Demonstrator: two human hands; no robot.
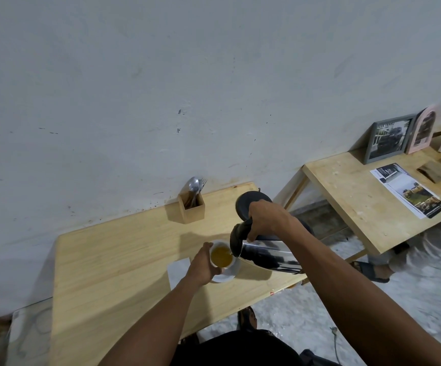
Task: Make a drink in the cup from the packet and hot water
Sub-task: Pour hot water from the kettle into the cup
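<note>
White cup [223,256] on saucer [226,276] – amber liquid inside; left hand [203,265] fingers wrap cup, right hand [265,219] fingers grip tilted kettle [264,253].

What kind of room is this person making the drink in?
Probably a plain room in a home, used as a small tea corner: a low wooden table against a bare wall, a wooden cutlery holder with spoons, and framed pictures on a second table.

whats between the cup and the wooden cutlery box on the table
Nothing: in the head view only bare table top lies between the cup and the cutlery box.
</note>
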